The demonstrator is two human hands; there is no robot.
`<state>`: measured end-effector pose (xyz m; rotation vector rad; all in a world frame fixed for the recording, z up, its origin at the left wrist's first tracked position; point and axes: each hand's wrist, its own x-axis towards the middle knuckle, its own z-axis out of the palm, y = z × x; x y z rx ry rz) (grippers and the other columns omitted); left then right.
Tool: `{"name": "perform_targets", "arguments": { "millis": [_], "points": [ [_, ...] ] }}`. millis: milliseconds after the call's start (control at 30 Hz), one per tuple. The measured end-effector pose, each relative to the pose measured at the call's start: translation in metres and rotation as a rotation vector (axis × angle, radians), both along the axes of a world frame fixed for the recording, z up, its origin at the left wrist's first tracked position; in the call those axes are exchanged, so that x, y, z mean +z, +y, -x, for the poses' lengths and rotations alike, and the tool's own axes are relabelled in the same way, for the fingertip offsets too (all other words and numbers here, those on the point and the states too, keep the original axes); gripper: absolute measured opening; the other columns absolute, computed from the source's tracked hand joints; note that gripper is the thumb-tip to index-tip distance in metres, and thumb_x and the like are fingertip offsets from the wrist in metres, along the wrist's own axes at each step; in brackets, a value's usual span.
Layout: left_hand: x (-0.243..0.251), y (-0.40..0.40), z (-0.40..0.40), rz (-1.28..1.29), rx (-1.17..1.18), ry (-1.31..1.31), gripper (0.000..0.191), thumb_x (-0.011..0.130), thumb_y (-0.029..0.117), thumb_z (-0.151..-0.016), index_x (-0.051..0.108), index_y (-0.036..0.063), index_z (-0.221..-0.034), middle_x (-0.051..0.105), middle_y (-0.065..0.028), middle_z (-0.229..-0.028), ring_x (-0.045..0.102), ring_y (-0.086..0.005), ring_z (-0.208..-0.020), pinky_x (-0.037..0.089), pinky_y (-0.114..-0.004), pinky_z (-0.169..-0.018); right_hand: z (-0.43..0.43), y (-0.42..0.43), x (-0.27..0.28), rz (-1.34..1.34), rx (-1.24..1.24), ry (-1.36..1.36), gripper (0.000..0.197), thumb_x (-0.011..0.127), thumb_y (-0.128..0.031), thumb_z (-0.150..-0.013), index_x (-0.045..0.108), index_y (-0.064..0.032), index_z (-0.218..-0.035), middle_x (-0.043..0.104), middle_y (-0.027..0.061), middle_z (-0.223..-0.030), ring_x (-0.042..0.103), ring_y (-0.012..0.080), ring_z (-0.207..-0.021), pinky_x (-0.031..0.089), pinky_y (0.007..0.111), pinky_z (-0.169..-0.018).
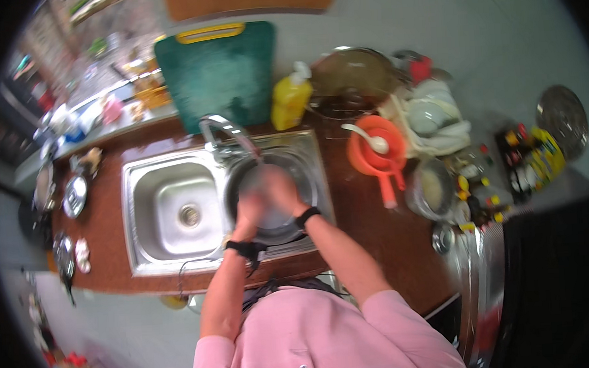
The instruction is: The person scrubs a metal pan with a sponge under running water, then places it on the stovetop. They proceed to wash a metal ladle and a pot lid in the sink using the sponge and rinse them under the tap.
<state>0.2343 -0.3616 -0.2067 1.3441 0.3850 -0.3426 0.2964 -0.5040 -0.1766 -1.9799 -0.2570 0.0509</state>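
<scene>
Both of my hands are over the right basin of a steel double sink, under the spout of a chrome faucet. My left hand is at the left side of a round metal vessel that sits in this basin. Close beside it, my right hand reaches in from the right. Blur covers the fingers of both hands, so whether they hold something cannot be made out. A greyish, blurred surface lies below and between the hands. Each wrist wears a black band.
A green cutting board leans behind the faucet beside a yellow pump bottle. Right of the sink stand orange plastic dippers with a white spoon, a dish rack and a pot. A metal lid lies left.
</scene>
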Motion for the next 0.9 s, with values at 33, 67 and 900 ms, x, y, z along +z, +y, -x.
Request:
{"name": "perform_targets", "arguments": {
  "millis": [33, 67, 900],
  "points": [
    [0.025, -0.006, 0.005, 0.027, 0.039, 0.035, 0.035, 0.06, 0.012, -0.097, 0.055, 0.0007, -0.13, 0.065, -0.0058, -0.107, 0.064, -0.0142, -0.087, 0.053, -0.029, -0.07, 0.005, -0.001, 0.004, -0.012, -0.019, 0.04, 0.015, 0.055, -0.002, -0.088, 0.066, -0.0039, -0.098, 0.069, 0.0205, -0.098, 0.065, 0.0406, -0.096, 0.051, 0.046, -0.084],
    [0.037, -0.005, 0.004, 0.033, 0.071, 0.154, 0.035, 0.059, 0.011, -0.098, 0.055, 0.0015, -0.131, 0.065, -0.0058, -0.107, 0.064, -0.0147, -0.087, 0.053, -0.029, -0.07, 0.005, -0.001, 0.006, 0.034, -0.017, -0.041, 0.014, 0.057, -0.002, -0.088, 0.066, -0.0036, -0.099, 0.069, 0.0188, -0.097, 0.066, 0.0386, -0.096, 0.052, 0.044, -0.084],
    [0.044, 0.058, 0.088, -0.011, 0.206, 0.116, 0.025, 0.059, 0.012, -0.099, 0.062, 0.0032, -0.123, 0.066, -0.0042, -0.107, 0.064, -0.013, -0.087, 0.052, -0.028, -0.074, 0.01, -0.031, -0.044, 0.372, -0.187, 0.073, 0.016, 0.066, -0.001, -0.079, 0.07, -0.0011, -0.094, 0.073, 0.015, -0.088, 0.072, 0.0274, -0.081, 0.055, 0.038, -0.073]
  ]
}}
